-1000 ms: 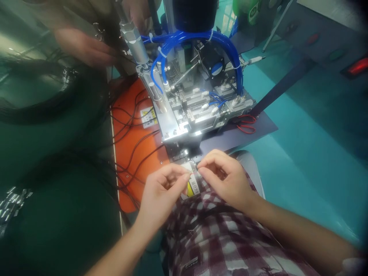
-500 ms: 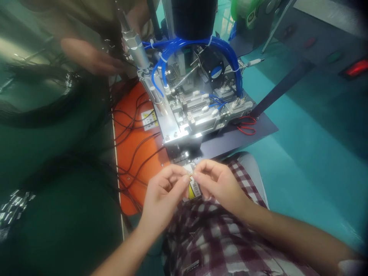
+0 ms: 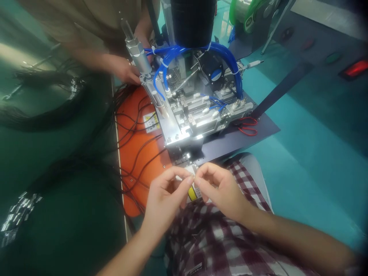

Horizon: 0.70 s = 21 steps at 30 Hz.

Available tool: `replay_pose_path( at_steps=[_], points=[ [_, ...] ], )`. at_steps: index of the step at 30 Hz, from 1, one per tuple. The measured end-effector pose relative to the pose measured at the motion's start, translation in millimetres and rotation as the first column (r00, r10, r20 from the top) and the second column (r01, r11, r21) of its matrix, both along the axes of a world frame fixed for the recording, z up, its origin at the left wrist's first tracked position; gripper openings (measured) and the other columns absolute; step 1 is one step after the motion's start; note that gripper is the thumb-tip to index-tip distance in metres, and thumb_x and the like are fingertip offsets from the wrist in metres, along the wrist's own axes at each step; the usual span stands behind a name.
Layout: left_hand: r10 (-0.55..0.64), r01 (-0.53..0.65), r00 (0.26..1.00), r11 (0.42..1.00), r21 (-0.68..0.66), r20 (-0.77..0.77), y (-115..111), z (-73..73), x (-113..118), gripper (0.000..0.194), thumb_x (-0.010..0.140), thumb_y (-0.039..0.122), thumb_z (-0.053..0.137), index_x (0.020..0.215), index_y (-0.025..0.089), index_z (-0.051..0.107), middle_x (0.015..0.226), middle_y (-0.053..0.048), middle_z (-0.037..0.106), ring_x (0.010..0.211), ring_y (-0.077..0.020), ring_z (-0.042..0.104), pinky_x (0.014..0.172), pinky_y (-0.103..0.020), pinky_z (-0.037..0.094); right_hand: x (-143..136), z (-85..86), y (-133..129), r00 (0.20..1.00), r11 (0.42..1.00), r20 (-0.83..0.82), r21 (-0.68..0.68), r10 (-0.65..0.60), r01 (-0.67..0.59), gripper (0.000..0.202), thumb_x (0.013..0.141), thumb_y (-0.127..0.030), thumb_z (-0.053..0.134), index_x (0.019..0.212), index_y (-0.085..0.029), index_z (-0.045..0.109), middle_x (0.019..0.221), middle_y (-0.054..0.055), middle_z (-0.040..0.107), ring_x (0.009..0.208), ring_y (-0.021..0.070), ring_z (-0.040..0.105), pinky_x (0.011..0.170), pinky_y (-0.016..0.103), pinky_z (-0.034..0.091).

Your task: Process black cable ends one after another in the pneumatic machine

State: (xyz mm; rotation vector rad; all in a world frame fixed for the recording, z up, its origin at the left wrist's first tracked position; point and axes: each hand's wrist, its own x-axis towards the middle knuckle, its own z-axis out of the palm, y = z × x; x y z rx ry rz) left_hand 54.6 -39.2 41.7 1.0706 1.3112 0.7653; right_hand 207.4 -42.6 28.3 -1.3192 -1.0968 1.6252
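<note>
My left hand [image 3: 166, 191] is closed in a pinch, thumb against forefinger, just in front of the machine [image 3: 198, 107]. Fingertip to fingertip with it, my right hand [image 3: 218, 188] is pinched too. Something tiny sits between the fingertips, too small to make out. Below and behind the fingers shows a label [image 3: 192, 193] with a yellow patch. The checkered cloth [image 3: 212, 245] over my lap lies under both wrists.
Black cables [image 3: 138, 153] cross the orange board [image 3: 129, 153] at left. Another person's hand [image 3: 126, 71] is behind it, near the machine. Red-handled scissors [image 3: 248, 126] lie right of the machine. Bundled wires [image 3: 57, 168] lie far left.
The other person's hand has moved right and down, closer to the machine's metal cylinder. My hands stay pinched together, with the view shifted slightly.
</note>
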Motion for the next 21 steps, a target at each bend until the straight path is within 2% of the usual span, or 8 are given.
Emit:
replay_pose_path(
  at_steps=[4,7,10,16,21],
  points=[
    [0.033,-0.032,0.999,0.999,-0.032,0.036,0.4,-5.2,-0.4,0.018,0.082,0.036,0.067,0.082,0.019,0.06,0.046,0.008,0.049,0.041,-0.0061,0.045,0.046,-0.019,0.034,1.2,-1.0,-0.5,0.998,0.999,0.05,0.031,0.029,-0.031,0.013,0.082,-0.023,0.059,0.072,-0.019,0.052,0.053,-0.007,0.048,0.044,0.0072,0.043,0.04,0.018,0.034],
    [0.057,-0.053,0.994,0.998,-0.044,0.09,1.3,-7.0,0.1,0.017,0.082,0.034,0.068,0.082,0.019,0.061,0.054,0.006,0.055,0.041,-0.0052,0.047,0.046,-0.019,0.033,1.3,-1.6,1.3,0.999,0.999,0.035,0.024,0.028,-0.029,0.012,0.081,-0.019,0.059,0.071,-0.019,0.052,0.053,-0.007,0.05,0.045,0.0069,0.045,0.042,0.018,0.035],
    [0.052,-0.049,0.991,0.998,-0.033,0.121,1.3,-5.8,0.5,0.016,0.083,0.032,0.066,0.079,0.017,0.062,0.065,0.003,0.062,0.042,-0.0047,0.049,0.046,-0.02,0.034,1.9,-1.3,3.4,1.0,1.0,0.002,0.014,0.021,-0.021,0.012,0.081,-0.015,0.058,0.07,-0.018,0.053,0.052,-0.007,0.051,0.045,0.0063,0.047,0.043,0.017,0.036],
    [0.049,-0.05,0.993,0.999,0.01,0.107,-1.4,-7.0,-0.7,0.019,0.086,0.033,0.063,0.077,0.016,0.061,0.067,0.001,0.064,0.043,-0.0054,0.048,0.045,-0.02,0.036,4.1,-0.6,3.5,0.999,1.0,-0.03,0.013,0.028,-0.028,0.014,0.083,-0.015,0.056,0.069,-0.017,0.054,0.054,-0.007,0.053,0.047,0.0064,0.049,0.048,0.018,0.04],
    [0.063,-0.064,0.995,0.998,0.01,0.083,-1.9,-10.1,0.8,0.021,0.085,0.034,0.063,0.076,0.016,0.06,0.065,0.001,0.063,0.042,-0.0036,0.043,0.042,-0.018,0.033,3.1,-2.1,6.3,0.996,0.992,0.085,0.122,0.007,-0.017,0.013,0.083,-0.016,0.057,0.07,-0.018,0.054,0.057,-0.006,0.053,0.051,0.0072,0.049,0.048,0.018,0.038]
  ],
)
